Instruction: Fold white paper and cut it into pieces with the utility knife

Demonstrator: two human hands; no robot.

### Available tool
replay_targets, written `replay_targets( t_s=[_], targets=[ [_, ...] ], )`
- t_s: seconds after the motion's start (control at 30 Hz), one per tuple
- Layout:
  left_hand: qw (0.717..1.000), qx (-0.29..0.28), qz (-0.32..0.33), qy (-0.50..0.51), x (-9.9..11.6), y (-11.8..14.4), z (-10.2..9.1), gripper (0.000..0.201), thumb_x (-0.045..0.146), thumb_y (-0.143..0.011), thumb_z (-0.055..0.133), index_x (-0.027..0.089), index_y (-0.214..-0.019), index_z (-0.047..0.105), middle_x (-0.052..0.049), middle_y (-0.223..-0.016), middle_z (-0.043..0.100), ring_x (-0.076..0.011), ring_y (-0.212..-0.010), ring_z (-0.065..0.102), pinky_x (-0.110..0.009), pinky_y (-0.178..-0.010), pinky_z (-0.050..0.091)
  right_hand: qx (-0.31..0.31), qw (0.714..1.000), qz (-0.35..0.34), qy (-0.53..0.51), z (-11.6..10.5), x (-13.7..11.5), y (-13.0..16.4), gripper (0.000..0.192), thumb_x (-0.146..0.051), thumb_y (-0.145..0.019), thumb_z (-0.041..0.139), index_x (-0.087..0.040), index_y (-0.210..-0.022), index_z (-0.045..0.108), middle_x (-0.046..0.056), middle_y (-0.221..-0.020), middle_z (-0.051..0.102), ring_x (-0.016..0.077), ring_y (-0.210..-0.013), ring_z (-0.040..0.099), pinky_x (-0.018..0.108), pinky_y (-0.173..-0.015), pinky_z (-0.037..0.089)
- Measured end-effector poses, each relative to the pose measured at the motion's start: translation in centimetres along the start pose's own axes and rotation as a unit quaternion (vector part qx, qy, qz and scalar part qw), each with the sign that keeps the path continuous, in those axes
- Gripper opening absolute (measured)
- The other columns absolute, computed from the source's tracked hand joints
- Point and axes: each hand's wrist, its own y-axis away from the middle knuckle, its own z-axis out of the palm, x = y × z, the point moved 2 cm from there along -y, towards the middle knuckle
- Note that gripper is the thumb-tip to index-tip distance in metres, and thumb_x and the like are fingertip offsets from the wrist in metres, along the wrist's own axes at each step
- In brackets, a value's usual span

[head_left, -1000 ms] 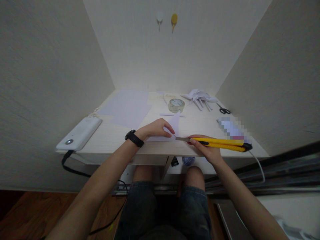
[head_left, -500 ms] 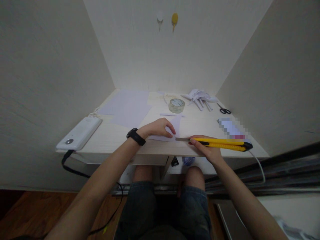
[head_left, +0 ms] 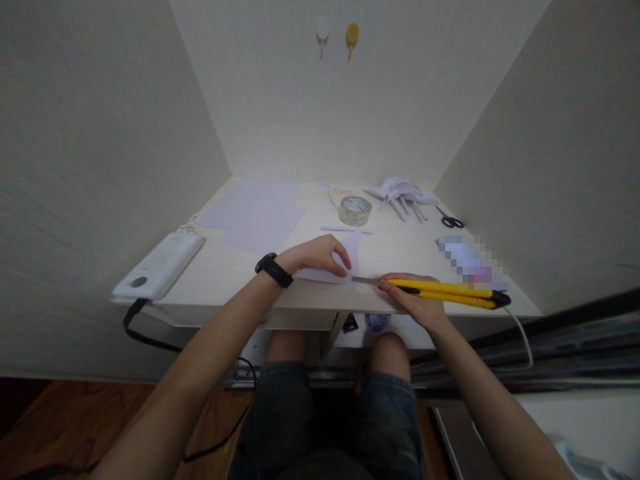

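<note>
My right hand (head_left: 416,305) is closed around a yellow utility knife (head_left: 445,291). The knife's metal blade (head_left: 366,280) points left, its tip at the corner of a small piece of white paper (head_left: 320,275) near the desk's front edge. On that paper rests my left hand (head_left: 323,255), thumb and forefinger curved with their tips almost meeting beside the blade tip. It holds the paper there; its other fingers are partly hidden. A black watch (head_left: 274,269) is on my left wrist. Just beyond the paper lies a thin rolled paper stick (head_left: 346,230).
A clear tape roll (head_left: 355,211) stands behind my hands. Folded paper shapes (head_left: 400,193) and black-handled scissors (head_left: 452,221) lie at the back right, a blurred-out phone (head_left: 467,260) nearer. Larger paper sheets (head_left: 260,207) and a white power bank (head_left: 160,267) occupy the left.
The knife and my right hand have tilted slightly, the handle end dipping a little. My left hand stays on the paper. The view has shifted very slightly.
</note>
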Motion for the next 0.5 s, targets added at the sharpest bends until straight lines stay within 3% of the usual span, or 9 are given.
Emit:
replay_targets(
  t_s=[0.5],
  targets=[
    [0.997, -0.008, -0.026, 0.067, -0.63, -0.07, 0.25, 0.025, 0.030, -0.062, 0.082, 0.023, -0.086, 0.082, 0.000, -0.076, 0.076, -0.0182, -0.078, 0.065, -0.030, -0.083, 0.044, -0.008, 1.000, -0.007, -0.001, -0.23, -0.02, -0.01, 0.021, -0.045, -0.081, 0.073, -0.026, -0.082, 0.081, 0.004, -0.084, 0.080, 0.0264, -0.077, 0.075, 0.039, -0.075, 0.064]
  ],
)
